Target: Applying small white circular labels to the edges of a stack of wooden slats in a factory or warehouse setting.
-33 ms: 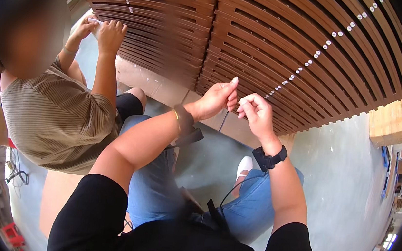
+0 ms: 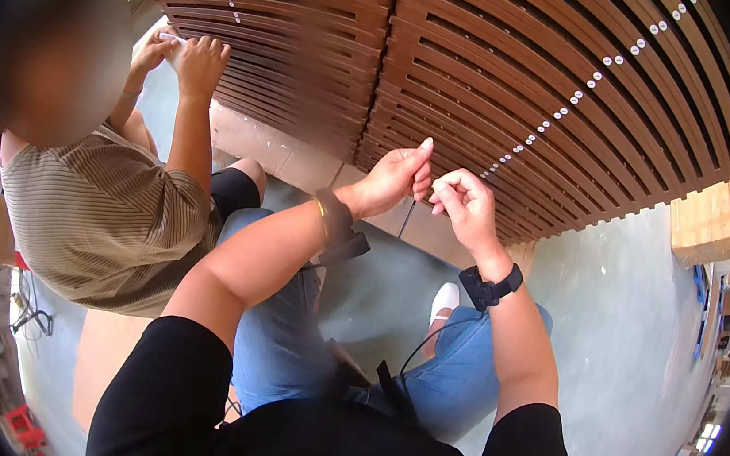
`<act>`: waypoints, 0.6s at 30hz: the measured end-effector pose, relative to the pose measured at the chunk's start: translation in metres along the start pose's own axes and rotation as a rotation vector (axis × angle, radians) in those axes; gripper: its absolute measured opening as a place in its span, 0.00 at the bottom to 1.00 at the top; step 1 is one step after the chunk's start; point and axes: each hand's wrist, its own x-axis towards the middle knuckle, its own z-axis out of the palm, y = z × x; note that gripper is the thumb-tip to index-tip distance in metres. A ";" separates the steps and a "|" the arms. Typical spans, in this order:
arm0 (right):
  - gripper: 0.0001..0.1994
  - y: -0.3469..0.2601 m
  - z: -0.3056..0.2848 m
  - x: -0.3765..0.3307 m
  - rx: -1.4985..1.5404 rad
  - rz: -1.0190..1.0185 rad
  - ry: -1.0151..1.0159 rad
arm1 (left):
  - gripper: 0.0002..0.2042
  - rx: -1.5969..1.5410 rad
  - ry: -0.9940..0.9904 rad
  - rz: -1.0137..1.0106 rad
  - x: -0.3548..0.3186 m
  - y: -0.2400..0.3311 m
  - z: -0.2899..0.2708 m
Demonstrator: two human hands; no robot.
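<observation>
My left hand (image 2: 388,180) is closed, thumb pointing up and fingers curled in, in front of the lower edge of a brown slatted panel (image 2: 451,86). Close beside it, my right hand (image 2: 465,205) has its thumb and fingers pinched together. Anything inside either hand is too small or hidden to make out. A line of small white round pieces (image 2: 558,113) runs across the panel's slats, above and to the right of my hands. Around my right wrist sits a black strap with a small device (image 2: 490,287).
At my left a person in a striped top (image 2: 109,210) holds something white (image 2: 171,37) by a second slatted panel (image 2: 273,5). Cardboard (image 2: 301,163) lies under the panels. A carton (image 2: 711,223) stands at the right. A black cable (image 2: 416,349) hangs by my legs.
The co-worker's head has shifted very slightly. My hands and the panels look the same.
</observation>
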 end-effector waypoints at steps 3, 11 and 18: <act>0.04 -0.003 0.004 -0.003 0.002 -0.036 -0.107 | 0.24 -0.025 0.034 -0.004 -0.001 -0.001 0.001; 0.09 -0.004 0.004 -0.008 -0.202 0.078 -0.121 | 0.19 -0.055 0.021 0.017 -0.004 0.001 0.000; 0.14 0.002 0.002 -0.013 -0.476 0.102 -0.209 | 0.11 0.140 -0.006 -0.045 -0.003 -0.014 -0.002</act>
